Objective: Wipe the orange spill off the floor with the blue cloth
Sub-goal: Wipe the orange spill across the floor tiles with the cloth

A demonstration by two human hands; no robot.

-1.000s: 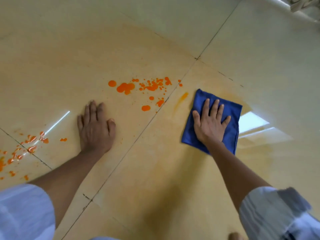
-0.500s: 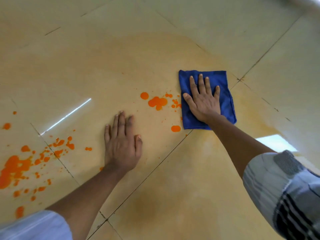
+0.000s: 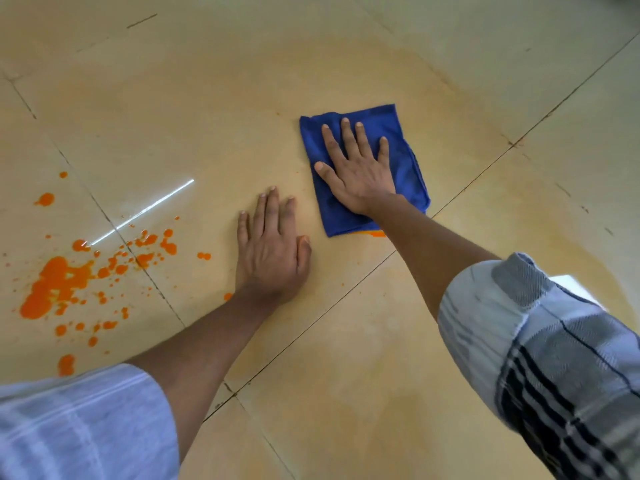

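- Our right hand (image 3: 358, 169) lies flat on the blue cloth (image 3: 401, 147), fingers straight and spread wide, palm pressing the cloth against the floor (image 3: 346, 358); nothing is gripped.
- Our left hand (image 3: 272, 251) rests flat on the bare floor just beside the cloth's near left corner, fingers straight and close together, thumb tucked along the side, holding nothing. It does not touch the cloth.
- The blue cloth is folded into a rough rectangle and sits under the right hand, its edges showing on all sides of the palm.
- A thin orange smear (image 3: 375, 233) peeks out from under the cloth's near edge, next to the right wrist.
- The main orange spill (image 3: 52, 285) lies well apart from the cloth, out beyond the left hand, as one large blot with many small drops scattered around it.
- One small orange drop (image 3: 227, 296) sits beside the left wrist.
- Around the cloth the floor shows a faint yellowish film.
- Pale striped sleeves (image 3: 540, 341) cover both of our upper arms.
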